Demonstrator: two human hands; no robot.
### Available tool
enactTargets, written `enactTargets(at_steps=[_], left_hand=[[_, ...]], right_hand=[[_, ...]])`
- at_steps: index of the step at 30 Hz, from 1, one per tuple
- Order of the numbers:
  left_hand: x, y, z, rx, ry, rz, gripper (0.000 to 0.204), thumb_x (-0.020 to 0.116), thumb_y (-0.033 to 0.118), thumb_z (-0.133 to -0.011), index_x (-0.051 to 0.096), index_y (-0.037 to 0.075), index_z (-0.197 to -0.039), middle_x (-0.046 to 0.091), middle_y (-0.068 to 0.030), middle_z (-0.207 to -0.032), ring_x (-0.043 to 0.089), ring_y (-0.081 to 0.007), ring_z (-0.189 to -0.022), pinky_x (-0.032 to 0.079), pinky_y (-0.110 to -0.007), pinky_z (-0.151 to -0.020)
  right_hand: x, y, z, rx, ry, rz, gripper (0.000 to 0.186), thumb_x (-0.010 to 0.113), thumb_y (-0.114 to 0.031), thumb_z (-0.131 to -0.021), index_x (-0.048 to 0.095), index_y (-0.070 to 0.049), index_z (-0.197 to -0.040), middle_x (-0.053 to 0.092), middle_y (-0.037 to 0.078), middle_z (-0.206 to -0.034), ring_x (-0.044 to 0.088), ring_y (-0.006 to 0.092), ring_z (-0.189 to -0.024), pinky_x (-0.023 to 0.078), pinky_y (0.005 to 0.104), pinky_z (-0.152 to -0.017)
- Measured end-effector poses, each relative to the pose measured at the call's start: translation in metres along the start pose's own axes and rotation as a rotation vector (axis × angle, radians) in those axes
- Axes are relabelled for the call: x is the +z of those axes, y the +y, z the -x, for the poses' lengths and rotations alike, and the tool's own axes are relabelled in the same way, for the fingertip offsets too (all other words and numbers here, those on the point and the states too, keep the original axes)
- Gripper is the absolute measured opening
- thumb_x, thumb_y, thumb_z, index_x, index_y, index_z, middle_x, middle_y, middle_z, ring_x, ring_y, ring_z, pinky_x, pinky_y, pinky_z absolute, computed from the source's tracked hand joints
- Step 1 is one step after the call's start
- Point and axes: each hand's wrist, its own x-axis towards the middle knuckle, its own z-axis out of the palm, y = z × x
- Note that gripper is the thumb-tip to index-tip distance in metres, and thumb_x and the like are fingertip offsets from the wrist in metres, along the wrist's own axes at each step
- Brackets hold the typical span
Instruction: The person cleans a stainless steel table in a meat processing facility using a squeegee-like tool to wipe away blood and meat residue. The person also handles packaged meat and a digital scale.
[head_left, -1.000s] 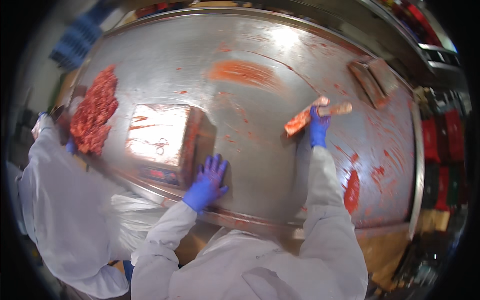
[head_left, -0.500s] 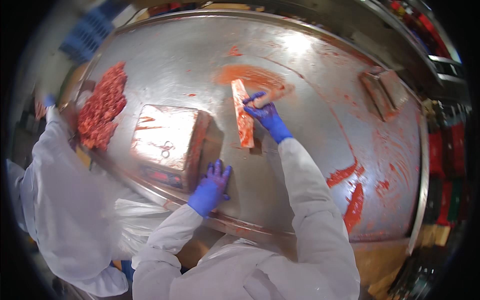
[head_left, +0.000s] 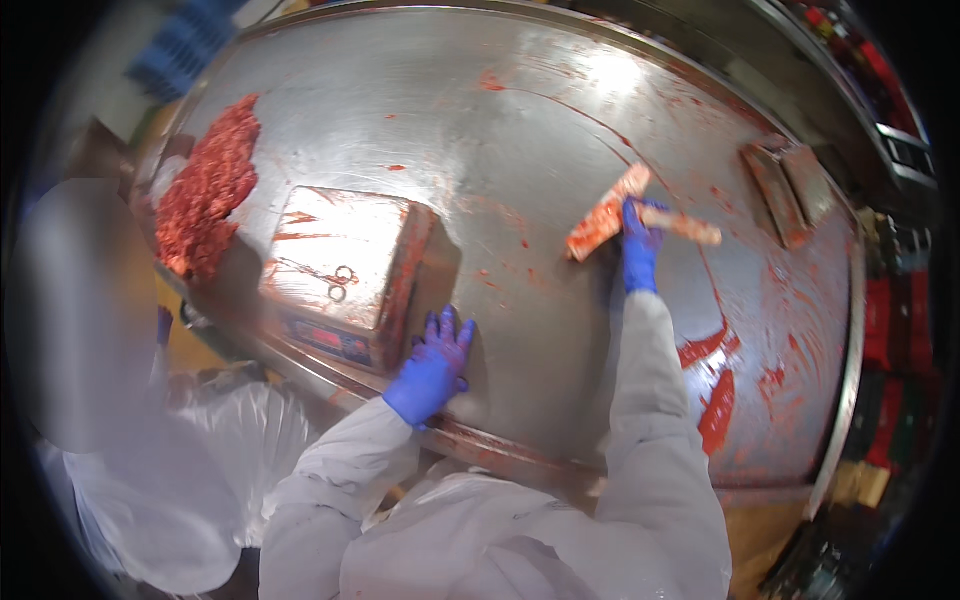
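My right hand (head_left: pixel 641 258), in a blue glove, is closed around a pale scraper (head_left: pixel 605 220) with a broad, meat-smeared blade. Its handle (head_left: pixel 690 228) sticks out to the right past my fingers. The blade lies aslant on the steel table (head_left: pixel 530 330), right of its middle. Near the front edge my left hand (head_left: pixel 430 372) rests on the tabletop, fingers spread, holding nothing. Just left of that hand stands a scale (head_left: pixel 345 240) with a smeared metal top. On the scale lies a pair of scissors (head_left: pixel 338 280).
A heap of ground meat (head_left: pixel 210 190) lies at the far left. Red meat streaks (head_left: pixel 717 410) mark the tabletop at the right. A metal block-shaped object (head_left: pixel 790 195) stands at the back right. A person in a white coat (head_left: pixel 90 320) stands at my left, blurred.
My right hand has moved right with the scraper, whose blade has turned from near upright to slanting. The red smear behind the blade is gone. My left hand stays on the table.
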Motion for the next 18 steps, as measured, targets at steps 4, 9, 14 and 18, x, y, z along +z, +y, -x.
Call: enactTargets(at_steps=[4,9,14,18], left_hand=[[-0.015,0.010,-0.007,-0.035,-0.056,0.002,0.098,0.081,0.026,-0.064,0.025,0.000,-0.141,0.022,-0.0310,-0.144,0.032,-0.0480,-0.130,0.044,-0.048,-0.097],[-0.007,0.011,-0.009,-0.034,-0.025,0.011,0.094,0.081,0.023,-0.065,0.027,-0.001,-0.138,0.024,-0.0308,-0.143,0.032,-0.0475,-0.129,0.043,-0.047,-0.099],[0.012,0.006,0.007,-0.002,0.061,0.143,0.090,0.080,0.018,-0.066,0.028,-0.002,-0.137,0.027,-0.0303,-0.141,0.032,-0.0470,-0.129,0.038,-0.046,-0.104],[0.019,-0.008,0.026,0.017,0.175,0.252,0.090,0.078,0.015,-0.066,0.027,-0.002,-0.138,0.027,-0.0309,-0.141,0.033,-0.0450,-0.129,0.033,-0.045,-0.107]], right_hand=[[-0.180,-0.018,0.086,0.037,0.191,0.237,0.019,0.066,-0.015,-0.085,0.053,-0.004,-0.093,0.053,0.003,-0.090,0.051,0.0139,-0.081,0.044,0.0293,-0.075],[-0.216,-0.093,0.114,0.227,0.161,0.240,0.020,0.064,-0.016,-0.086,0.054,-0.005,-0.100,0.056,0.004,-0.093,0.053,0.0139,-0.084,0.046,0.0288,-0.076],[-0.064,-0.102,0.079,0.298,-0.225,-0.087,0.022,0.065,-0.011,-0.085,0.050,-0.006,-0.101,0.058,0.006,-0.100,0.054,0.0124,-0.094,0.045,0.0299,-0.082],[0.058,-0.081,0.051,0.215,-0.445,-0.315,0.027,0.066,-0.012,-0.084,0.050,-0.007,-0.105,0.058,0.006,-0.101,0.055,0.0134,-0.089,0.046,0.0281,-0.081]])
